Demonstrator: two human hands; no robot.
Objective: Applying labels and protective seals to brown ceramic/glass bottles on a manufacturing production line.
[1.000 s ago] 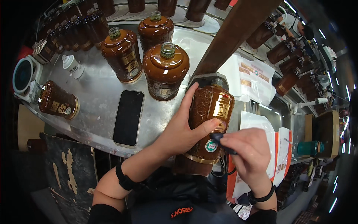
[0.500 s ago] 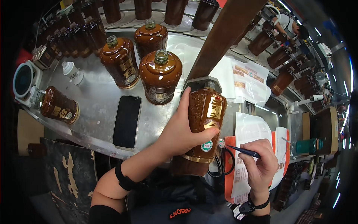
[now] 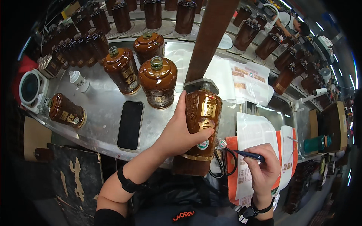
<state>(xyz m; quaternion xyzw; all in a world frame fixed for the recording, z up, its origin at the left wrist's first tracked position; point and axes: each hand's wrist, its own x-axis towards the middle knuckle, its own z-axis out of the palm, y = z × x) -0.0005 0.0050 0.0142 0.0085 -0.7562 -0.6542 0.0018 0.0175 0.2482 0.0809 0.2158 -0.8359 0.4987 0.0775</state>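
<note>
My left hand (image 3: pixel 185 133) is wrapped round a brown glass bottle (image 3: pixel 205 116) with gold raised lettering, its thumb across the front. The bottle leans back against a brown post, its neck by a dark metal bracket (image 3: pixel 198 85). Low on its front is a round green-and-white sticker (image 3: pixel 203 144). A similar small round piece (image 3: pixel 222 143) shows just right of the bottle. Closed on a slim dark blue pointed tool (image 3: pixel 249 154), my right hand (image 3: pixel 266 165) hovers over the white label sheets. The tool's tip points left, apart from the bottle.
Black looped handles, apparently scissors (image 3: pixel 230 173), lie beside the bottle. A phone (image 3: pixel 130 125), several brown bottles (image 3: pixel 157 81) and a small white bottle (image 3: pixel 79 81) occupy the metal table. An orange folder (image 3: pixel 231 180) lies under label sheets. Dark bottles line a conveyor (image 3: pixel 166 30) behind; another person works far right.
The tool's tip has drawn a little away from the bottle and the small round piece. My left hand keeps its hold. The whole view has shifted slightly.
</note>
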